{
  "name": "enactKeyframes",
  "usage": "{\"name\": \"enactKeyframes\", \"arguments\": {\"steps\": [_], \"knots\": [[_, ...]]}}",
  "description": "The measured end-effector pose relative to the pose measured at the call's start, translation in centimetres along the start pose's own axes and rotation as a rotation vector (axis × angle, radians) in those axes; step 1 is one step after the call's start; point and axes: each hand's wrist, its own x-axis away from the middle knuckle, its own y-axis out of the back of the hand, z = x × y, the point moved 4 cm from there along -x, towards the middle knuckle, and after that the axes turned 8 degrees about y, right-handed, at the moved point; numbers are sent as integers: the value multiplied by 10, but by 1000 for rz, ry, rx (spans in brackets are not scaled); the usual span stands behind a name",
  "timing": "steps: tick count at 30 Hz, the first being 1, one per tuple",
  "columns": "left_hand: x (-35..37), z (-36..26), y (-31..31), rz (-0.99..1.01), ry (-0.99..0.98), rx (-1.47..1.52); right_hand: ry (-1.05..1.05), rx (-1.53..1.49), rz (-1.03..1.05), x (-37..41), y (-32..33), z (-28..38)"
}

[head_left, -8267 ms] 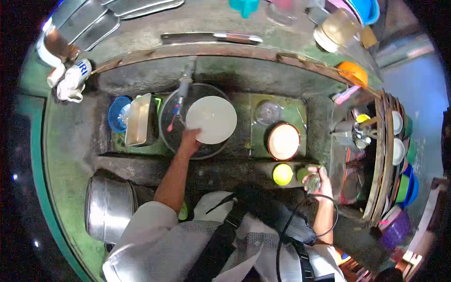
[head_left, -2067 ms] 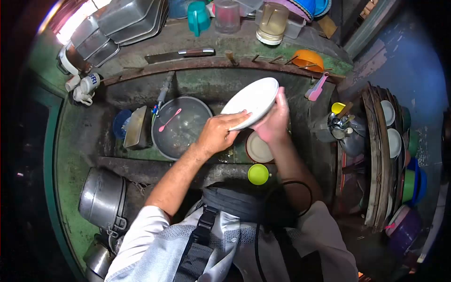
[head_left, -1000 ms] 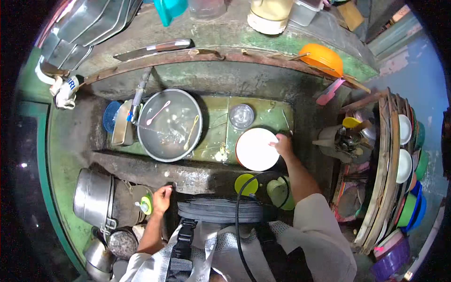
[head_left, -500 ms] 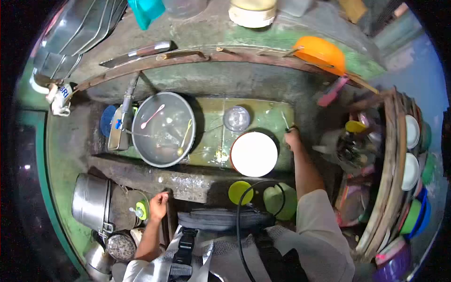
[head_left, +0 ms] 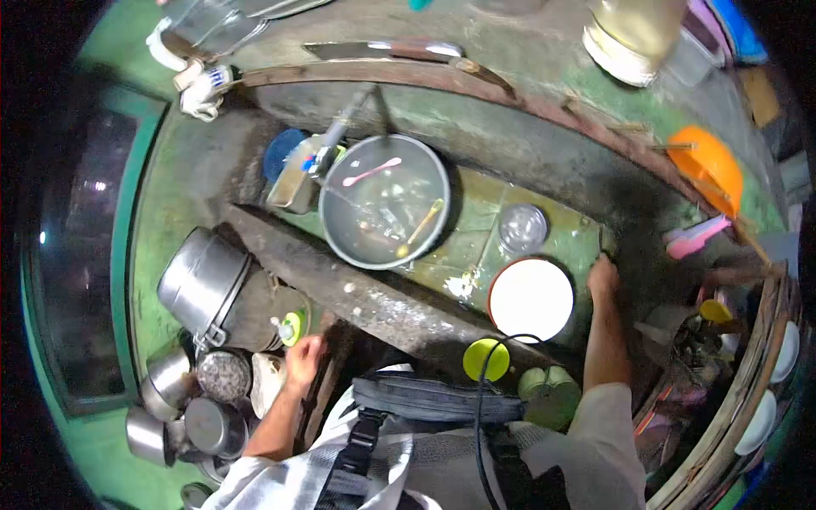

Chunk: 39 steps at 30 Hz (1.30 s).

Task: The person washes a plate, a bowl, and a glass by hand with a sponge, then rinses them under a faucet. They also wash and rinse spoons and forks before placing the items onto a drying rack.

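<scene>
My right hand point(head_left: 603, 279) is closed around a thin, dark-handled utensil point(head_left: 602, 240) at the right end of the wet basin floor. Its exact kind is hard to make out. Close by are a white round dish point(head_left: 532, 299) with a reddish rim and a clear plastic tub point(head_left: 522, 228). My left hand point(head_left: 304, 361) has its fingers curled, with nothing visible in them, just below a green-labelled pump bottle point(head_left: 293, 327). Under the tap point(head_left: 333, 140) stands a grey washbasin point(head_left: 384, 202) of water, holding a pink spoon point(head_left: 372, 172) and a yellowish spoon point(head_left: 421, 228).
Steel pots point(head_left: 204, 285) crowd the lower left. A long concrete ledge point(head_left: 365, 297) borders the basin in front. A knife point(head_left: 382, 52) lies along the back shelf. An orange bowl point(head_left: 707, 170) and wooden rack point(head_left: 748, 374) are at right. A yellow-green cup point(head_left: 486, 360) stands below the ledge.
The whole view has turned and shifted, so the basin now runs slantwise and more pots show at lower left. My right hand still grips the utensil; my left hand stays low near the pump bottle.
</scene>
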Motion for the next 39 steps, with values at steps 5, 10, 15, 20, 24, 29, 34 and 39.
{"name": "enactKeyframes", "arguments": {"steps": [5,10,15,20,24,29,34,39], "knots": [[-25,-166,-76,468,105,538,478,217,-86,114,168,161],[13,-272,-155,1181,91,282,1061,34,-310,221,202,305],[1,-248,-121,1287,122,482,1096,13,-402,241,195,339],[6,-234,-84,1025,-262,312,599,-518,-677,251,223,335],[28,-234,-65,547,-1094,174,314,-1211,-408,253,209,372],[40,-224,-53,825,-841,261,421,-602,-719,249,241,372],[48,-240,-45,605,-844,111,545,-684,-545,277,244,402],[61,-255,-34,602,-906,199,219,-1342,-583,241,262,364]]}}
